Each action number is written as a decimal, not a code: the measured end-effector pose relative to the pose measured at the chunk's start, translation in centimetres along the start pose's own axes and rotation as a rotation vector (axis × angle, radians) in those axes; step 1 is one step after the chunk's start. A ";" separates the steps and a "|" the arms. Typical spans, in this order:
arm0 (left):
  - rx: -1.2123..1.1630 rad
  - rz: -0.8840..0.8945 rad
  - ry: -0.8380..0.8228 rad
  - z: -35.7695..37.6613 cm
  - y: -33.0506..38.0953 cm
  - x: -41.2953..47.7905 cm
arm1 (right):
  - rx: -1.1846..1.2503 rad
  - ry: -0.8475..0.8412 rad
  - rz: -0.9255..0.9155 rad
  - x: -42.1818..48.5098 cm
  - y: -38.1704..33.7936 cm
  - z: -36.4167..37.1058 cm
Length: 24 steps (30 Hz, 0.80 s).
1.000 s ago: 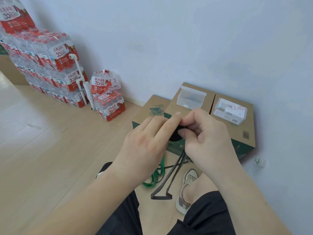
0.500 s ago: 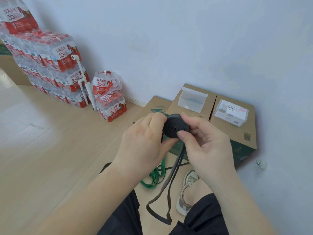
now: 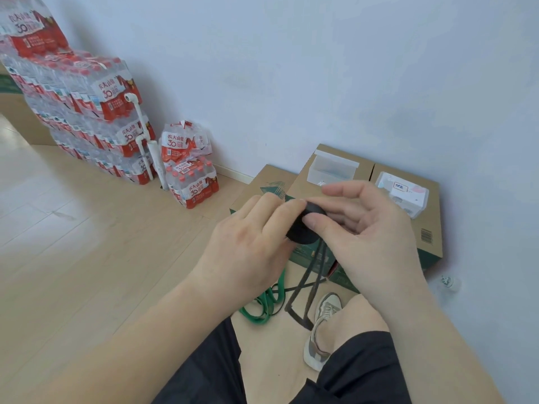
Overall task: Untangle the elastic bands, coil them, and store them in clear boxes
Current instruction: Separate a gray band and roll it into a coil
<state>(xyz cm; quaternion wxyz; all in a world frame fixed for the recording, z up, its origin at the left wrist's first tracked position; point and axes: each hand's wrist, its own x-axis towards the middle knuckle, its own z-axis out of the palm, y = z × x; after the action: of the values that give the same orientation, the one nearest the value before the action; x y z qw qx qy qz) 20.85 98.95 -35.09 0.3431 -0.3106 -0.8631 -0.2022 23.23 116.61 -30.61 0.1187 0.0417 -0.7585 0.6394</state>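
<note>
Gripping the black band [image 3: 303, 233] from both sides, the left hand [image 3: 248, 243] curls its fingers round the coil's left edge. The right hand [image 3: 370, 237] pinches the coil, thumb on the near face and forefinger over the top, with its other fingers loose. Fingers cover most of the coil, so its turns cannot be counted, and the left thumb is out of sight behind the hand. The tail [image 3: 302, 290] drops from under the coil between the hands and crosses itself. Whether its end touches the floor [image 3: 87, 243] cannot be told. Below the left hand lies the green band [image 3: 262, 306], its upper end lost behind the wrist. Beyond the right forefinger stands the open box [image 3: 329, 170], with something small inside that is hard to make out. The lidded box [image 3: 404, 193] sits just past the right knuckles, its contents unclear. Both boxes rest on cartons [image 3: 428, 228].

Half a second ago the coil faced the camera with its spiral showing. Now it is turned edge-on under the thumb, and the tail's loop ends beside the shoe [image 3: 323, 325] rather than past it.

The cartons' near edge runs just under the hands. The wall [image 3: 481, 141] stands close on the right-hand side. Left of the left hand the floor stretches wide, as far as the water packs [image 3: 87, 112].
</note>
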 end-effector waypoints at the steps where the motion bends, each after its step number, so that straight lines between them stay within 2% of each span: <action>1: -0.012 -0.039 0.018 -0.1 -0.1 0.0 | 0.042 0.023 0.005 -0.2 0.2 0.1; 4: -0.025 -0.173 0.047 -0.4 -0.2 0.2 | 0.037 0.033 -0.026 -1.0 1.0 0.5; 7: -0.055 -0.217 -0.002 -0.3 0.1 0.4 | -0.008 0.057 -0.064 -1.0 1.4 0.5; 11: -0.120 -0.137 -0.073 -0.4 -0.5 0.1 | -0.209 0.044 -0.109 -0.3 1.1 -0.3; 15: -0.174 0.025 -0.071 -0.7 -0.5 0.5 | -0.347 -0.108 -0.207 0.1 -0.2 -0.7; 17: -0.162 0.026 -0.053 -0.7 -0.3 0.6 | -0.264 -0.071 -0.189 0.2 -0.2 -0.6; 20: -0.129 -0.015 0.023 -0.5 0.1 0.4 | 0.111 0.040 -0.028 0.0 0.3 -0.4; 24: -0.129 -0.036 0.099 0.3 0.5 0.0 | 0.146 0.078 0.027 -0.5 1.0 0.0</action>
<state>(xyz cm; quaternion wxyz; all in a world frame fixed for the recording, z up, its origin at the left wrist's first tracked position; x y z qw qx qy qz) 20.99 99.49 -35.24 0.3610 -0.3061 -0.8357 -0.2787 23.50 116.76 -31.73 0.1361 0.0154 -0.7051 0.6958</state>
